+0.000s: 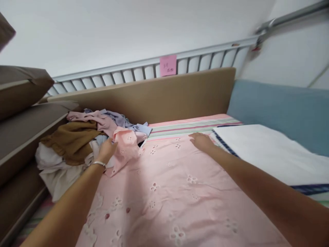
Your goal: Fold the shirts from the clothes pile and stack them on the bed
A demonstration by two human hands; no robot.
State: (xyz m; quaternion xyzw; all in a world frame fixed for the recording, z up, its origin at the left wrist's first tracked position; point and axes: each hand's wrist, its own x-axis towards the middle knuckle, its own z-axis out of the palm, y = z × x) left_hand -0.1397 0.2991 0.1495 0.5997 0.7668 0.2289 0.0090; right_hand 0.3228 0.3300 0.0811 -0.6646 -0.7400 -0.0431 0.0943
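Observation:
A pink garment (164,178) with cut-out flower embroidery lies spread over the striped sheet, a few small dark red buttons showing near its lower left. Its far left part is bunched and lifted, and my left hand (107,151), wearing a bracelet, is closed on that cloth; the fingertips are partly hidden. At the far right edge of the garment, my right hand (202,140) rests with its fingers stretched out over the fabric. Close to my left hand is a heap of clothes with a mustard-brown garment (73,140) on top.
A folded white cloth with a navy border (264,151) lies at the right, before a blue panel (277,109). Brown padded boxes (23,130) are stacked at the left. Behind the striped sheet (180,127) stand a tan board (167,96) and a railing with a pink note (168,65).

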